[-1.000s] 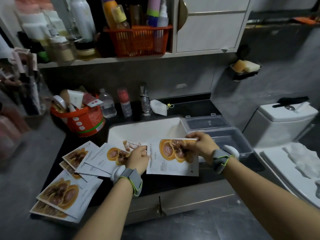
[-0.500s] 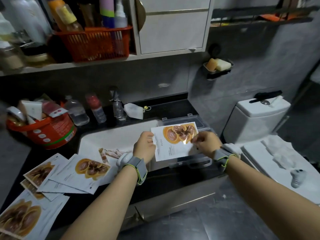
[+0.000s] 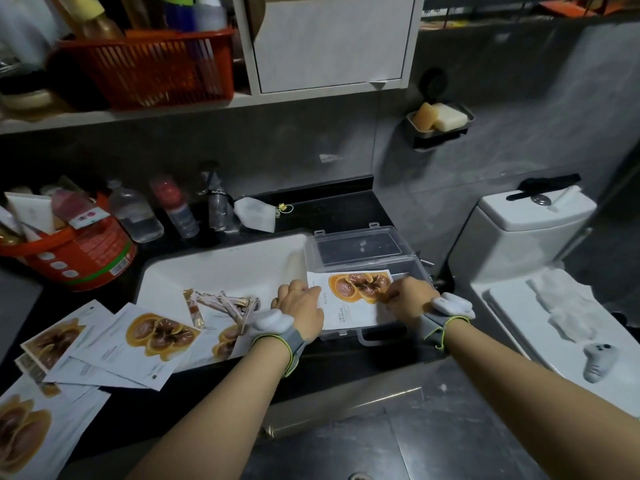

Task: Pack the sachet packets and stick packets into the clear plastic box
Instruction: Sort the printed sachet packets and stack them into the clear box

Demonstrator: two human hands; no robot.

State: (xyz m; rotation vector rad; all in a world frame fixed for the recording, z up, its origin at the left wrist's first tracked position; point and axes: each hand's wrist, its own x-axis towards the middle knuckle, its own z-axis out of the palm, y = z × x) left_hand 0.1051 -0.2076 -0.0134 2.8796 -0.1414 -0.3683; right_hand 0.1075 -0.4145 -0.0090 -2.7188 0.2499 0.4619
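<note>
Your left hand (image 3: 299, 304) pinches the left edge of the sachet packet (image 3: 349, 299) and your right hand (image 3: 408, 299) pinches its right edge. The packet lies nearly flat over the open clear plastic box (image 3: 414, 266), between both hands. Its long axis runs near to far, with the printed end far. It likely goes straight down. The stick packets (image 3: 225, 303) lie to the left, nearer your left hand.

both hands (image 3: 300, 304) holding sachet (image 3: 349, 299), over box (image 3: 412, 268)
</note>
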